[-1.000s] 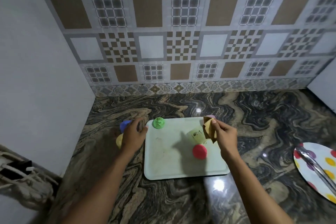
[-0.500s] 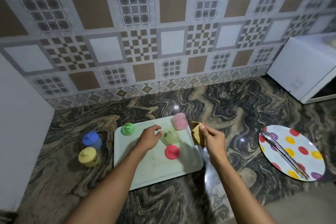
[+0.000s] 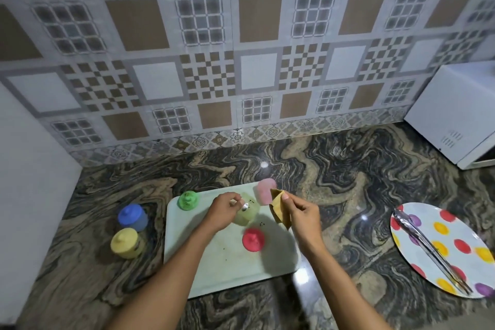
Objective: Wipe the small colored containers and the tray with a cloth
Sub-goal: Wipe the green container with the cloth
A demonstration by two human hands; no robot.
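left hand (image 3: 222,213) grips container (image 3: 251,213), right hand (image 3: 304,213) cloth (image 3: 278,210)

Half the pale green container (image 3: 249,215) is hidden under the left hand (image 3: 221,214). shiny bit (image 3: 245,206) at its fingertips, too small to ID. cloth (image 3: 278,209) covers the pink container (image 3: 263,190) lower right. white appliance (image 3: 452,115) cut off at right edge. specks (image 3: 261,224) on tray (image 3: 227,262), can't tell what.

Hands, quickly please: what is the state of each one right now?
Left hand: closed, fingers curled round the pale green container.
Right hand: closed, fingers pinching the brown cloth.
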